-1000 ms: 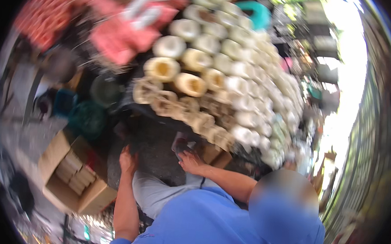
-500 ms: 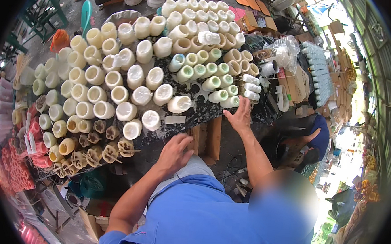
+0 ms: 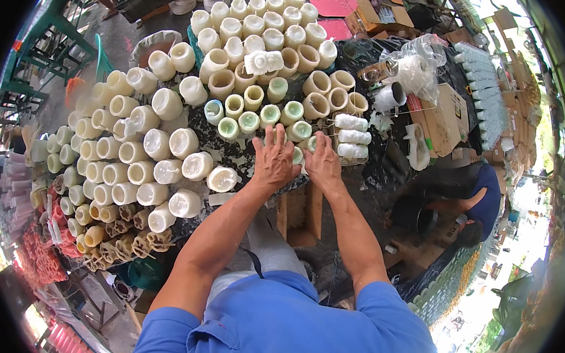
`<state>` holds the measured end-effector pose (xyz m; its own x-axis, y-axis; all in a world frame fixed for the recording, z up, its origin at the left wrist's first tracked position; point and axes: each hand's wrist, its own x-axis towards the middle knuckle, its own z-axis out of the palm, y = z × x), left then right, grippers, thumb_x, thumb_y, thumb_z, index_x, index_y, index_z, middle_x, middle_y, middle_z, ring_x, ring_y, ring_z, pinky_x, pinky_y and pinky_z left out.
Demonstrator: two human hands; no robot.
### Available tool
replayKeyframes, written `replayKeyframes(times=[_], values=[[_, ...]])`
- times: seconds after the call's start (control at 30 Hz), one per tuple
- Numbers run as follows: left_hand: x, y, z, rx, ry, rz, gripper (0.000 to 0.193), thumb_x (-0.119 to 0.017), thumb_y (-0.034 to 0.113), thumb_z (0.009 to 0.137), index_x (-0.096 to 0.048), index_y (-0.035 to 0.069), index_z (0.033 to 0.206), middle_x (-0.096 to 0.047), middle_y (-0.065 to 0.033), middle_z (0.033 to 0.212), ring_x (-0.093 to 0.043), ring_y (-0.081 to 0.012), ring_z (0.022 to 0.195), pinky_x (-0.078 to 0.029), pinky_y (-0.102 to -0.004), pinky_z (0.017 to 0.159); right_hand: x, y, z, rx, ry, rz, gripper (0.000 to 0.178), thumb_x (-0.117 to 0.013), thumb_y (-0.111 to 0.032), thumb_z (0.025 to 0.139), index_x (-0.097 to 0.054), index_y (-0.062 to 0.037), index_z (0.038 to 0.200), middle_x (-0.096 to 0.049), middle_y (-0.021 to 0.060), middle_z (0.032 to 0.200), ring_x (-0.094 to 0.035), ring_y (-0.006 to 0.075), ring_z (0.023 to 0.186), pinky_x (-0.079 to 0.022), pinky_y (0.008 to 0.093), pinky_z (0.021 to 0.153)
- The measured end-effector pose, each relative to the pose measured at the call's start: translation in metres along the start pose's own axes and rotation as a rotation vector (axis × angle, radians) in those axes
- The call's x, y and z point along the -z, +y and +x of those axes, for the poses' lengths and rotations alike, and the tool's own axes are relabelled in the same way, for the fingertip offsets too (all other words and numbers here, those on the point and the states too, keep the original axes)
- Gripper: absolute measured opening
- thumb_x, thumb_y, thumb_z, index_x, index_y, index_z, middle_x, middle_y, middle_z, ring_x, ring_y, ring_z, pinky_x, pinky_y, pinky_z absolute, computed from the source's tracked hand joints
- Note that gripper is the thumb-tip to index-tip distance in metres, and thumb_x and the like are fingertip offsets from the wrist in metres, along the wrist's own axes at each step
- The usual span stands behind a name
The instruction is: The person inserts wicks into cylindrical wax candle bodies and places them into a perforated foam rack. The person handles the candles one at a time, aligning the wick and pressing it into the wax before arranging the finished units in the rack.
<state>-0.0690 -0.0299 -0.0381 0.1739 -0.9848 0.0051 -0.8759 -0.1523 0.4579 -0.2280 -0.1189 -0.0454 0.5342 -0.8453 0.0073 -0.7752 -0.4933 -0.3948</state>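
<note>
Both my hands reach to the near edge of a dark table [image 3: 195, 121] crowded with wax candles. My left hand [image 3: 274, 158] lies over the near edge of a group of small green-topped candles [image 3: 270, 115], fingers stretched forward and apart. Close on its right, my right hand [image 3: 323, 162] touches the same group, with its fingers stretched out. A small green candle [image 3: 298, 155] shows between my two thumbs. The fingers partly hide the candles nearest them. Beside my right hand lie white ribbed wax pieces [image 3: 353, 137] in a short stack.
Larger cream candles [image 3: 198, 165] fill the table to the left and back. Brown flower-shaped pieces [image 3: 141, 245] stand at the front left. A wooden box [image 3: 299, 213] is below the edge. At right are a cardboard box [image 3: 442, 118] and a bent-over person [image 3: 485, 198].
My left hand has moved forward and right, from near my lap to the green candles. My right hand has shifted left beside it. The view has shifted too.
</note>
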Motion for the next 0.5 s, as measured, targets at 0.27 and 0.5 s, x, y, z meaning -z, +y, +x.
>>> replayKeyframes(times=[0.27, 0.5], values=[[0.007, 0.001, 0.019, 0.113, -0.159, -0.151, 0.059, -0.09, 0.04, 0.069, -0.077, 0.001, 0.111, -0.039, -0.0296, 0.156, -0.043, -0.0526, 0.138, -0.061, -0.0546, 0.094, -0.001, 0.0, 0.015, 0.015, -0.083, -0.133, 0.069, -0.077, -0.029, 0.095, -0.043, -0.0076, 0.152, -0.057, 0.0275, 0.132, -0.071, 0.0521, 0.1, -0.059, 0.0606, 0.084], [0.006, 0.009, -0.039, 0.039, 0.003, -0.186, 0.059, -0.092, 0.035, 0.07, -0.074, -0.007, 0.109, -0.042, -0.0351, 0.153, -0.038, -0.0608, 0.14, -0.046, -0.0563, 0.118, -0.003, 0.003, -0.008, -0.062, -0.025, -0.132, 0.054, -0.074, -0.024, 0.098, -0.048, -0.0068, 0.142, -0.056, 0.027, 0.129, -0.068, 0.0533, 0.107, -0.058, 0.0596, 0.088]])
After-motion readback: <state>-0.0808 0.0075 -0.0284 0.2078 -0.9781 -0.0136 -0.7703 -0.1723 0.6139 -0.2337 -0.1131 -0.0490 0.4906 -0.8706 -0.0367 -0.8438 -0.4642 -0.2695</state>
